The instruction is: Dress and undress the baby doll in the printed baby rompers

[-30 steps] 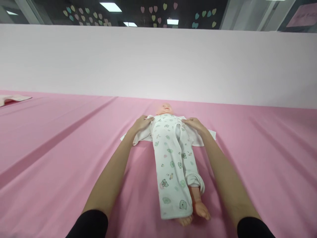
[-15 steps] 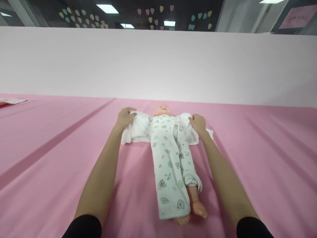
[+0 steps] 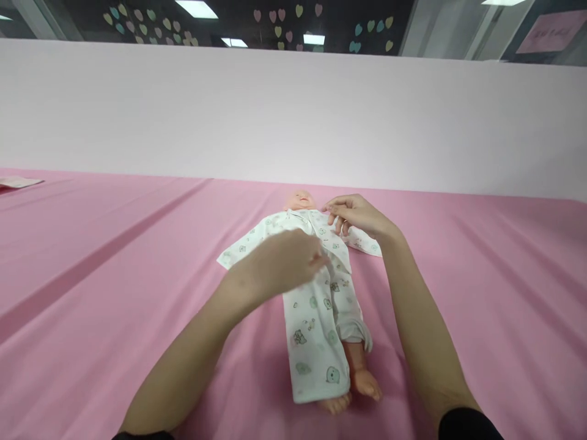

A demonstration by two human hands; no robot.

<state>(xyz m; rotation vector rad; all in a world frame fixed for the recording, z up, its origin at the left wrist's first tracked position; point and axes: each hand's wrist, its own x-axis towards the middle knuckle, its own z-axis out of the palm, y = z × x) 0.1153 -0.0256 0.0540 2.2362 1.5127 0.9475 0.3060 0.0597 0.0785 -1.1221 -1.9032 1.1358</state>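
A baby doll lies on its back on the pink sheet, head away from me. It wears white printed trousers, and a white printed jacket is folded over its chest. My left hand hovers over the doll's belly with fingers curled together at the jacket's front edge. My right hand pinches the jacket's front near the doll's neck. The doll's bare feet stick out of the trouser legs, the right leg rolled up.
A tall pale pink partition stands across the back of the sheet. A flat piece of pink cloth lies at the far left. Paper hearts hang on dark glass above the partition.
Both hands pulled the jacket's side flaps from the spread position over the doll's chest. My left hand came across toward the middle, my right moved up by the neck.
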